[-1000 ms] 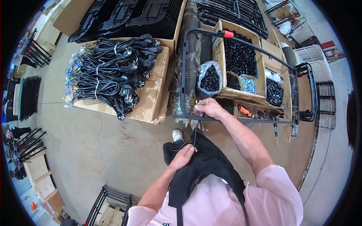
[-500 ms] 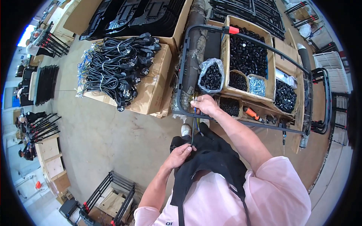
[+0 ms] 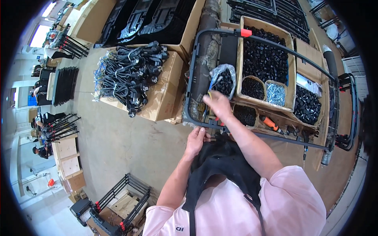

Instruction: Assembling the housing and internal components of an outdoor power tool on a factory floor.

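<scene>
A black metal tube frame [image 3: 275, 137] with a red cap at its far corner lies across the cardboard boxes in front of me. My left hand [image 3: 196, 139] grips the near bar of this frame at its left corner. My right hand [image 3: 217, 105] reaches over the bar, fingers bent, its tips at the lower edge of a clear plastic bag of small black parts [image 3: 223, 80]. What the fingertips pinch, if anything, is too small to tell. A black apron [image 3: 220, 165] hangs on my chest below both hands.
Inside the frame stands a cardboard box of black caps [image 3: 264, 58], with tubs of black parts [image 3: 252, 88] and silver screws [image 3: 276, 94]. An orange-handled tool [image 3: 270, 122] lies by the bar. A box heaped with black cables [image 3: 130, 78] sits left. Folded frames [image 3: 118, 196] stand at lower left, with people beyond.
My right hand has left the frame's near bar and moved up to the plastic bag. My left hand has risen from the apron to the bar.
</scene>
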Tool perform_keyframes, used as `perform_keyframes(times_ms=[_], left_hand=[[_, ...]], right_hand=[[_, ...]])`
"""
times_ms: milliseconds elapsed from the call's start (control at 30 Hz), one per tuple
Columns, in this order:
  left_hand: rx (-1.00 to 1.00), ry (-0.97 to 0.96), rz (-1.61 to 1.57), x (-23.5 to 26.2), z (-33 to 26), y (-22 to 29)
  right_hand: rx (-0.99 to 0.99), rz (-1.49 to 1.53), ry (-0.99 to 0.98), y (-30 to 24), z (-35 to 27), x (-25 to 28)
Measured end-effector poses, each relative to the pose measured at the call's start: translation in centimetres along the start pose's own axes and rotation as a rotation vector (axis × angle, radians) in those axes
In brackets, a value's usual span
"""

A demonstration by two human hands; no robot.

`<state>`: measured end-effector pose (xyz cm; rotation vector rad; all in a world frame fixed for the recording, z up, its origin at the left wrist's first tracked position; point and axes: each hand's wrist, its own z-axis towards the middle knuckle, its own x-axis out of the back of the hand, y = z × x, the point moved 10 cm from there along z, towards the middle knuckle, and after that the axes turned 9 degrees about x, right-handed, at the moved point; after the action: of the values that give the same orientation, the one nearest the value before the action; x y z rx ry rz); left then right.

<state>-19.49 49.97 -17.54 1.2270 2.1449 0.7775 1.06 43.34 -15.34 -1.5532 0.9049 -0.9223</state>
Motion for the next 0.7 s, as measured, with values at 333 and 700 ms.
perform_keyframes(times_ms=[333,700], left_hand=[[0.073,-0.061,-0.127,0.1,0.4,-0.9],[0.09,0.015,-0.093,1.2,0.3,0.2]], right_hand=[[-0.135,-0.26,-0.324,0.3,0.7,-3.5],[-0.241,-0.304,-0.262,-1.3,2.8,-3.8]])
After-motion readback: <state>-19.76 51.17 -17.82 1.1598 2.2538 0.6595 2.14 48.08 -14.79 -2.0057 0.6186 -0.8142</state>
